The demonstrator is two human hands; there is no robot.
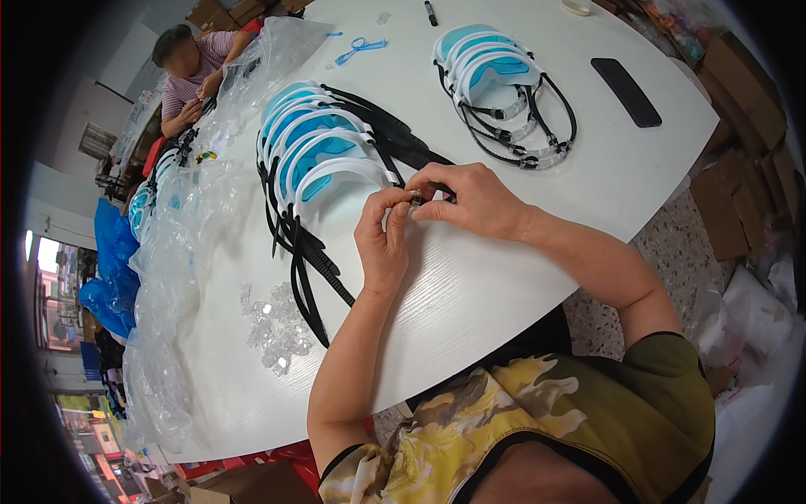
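Observation:
My left hand and my right hand meet at the near end of a row of masks. Between their fingertips is a small clear buckle, pinched by my left hand. My right fingers are closed on a black strap beside the buckle; how far it is threaded is hidden. The row is made of several swim masks with white frames and blue lenses, overlapping, their loose black straps trailing on the table. Loose clear buckles lie in a heap left of my left forearm.
On the white table, more masks with buckled straps stand at the far right, near a black phone. Blue scissors and a black marker lie beyond. Clear plastic sheeting covers the left edge. Another person works at far left.

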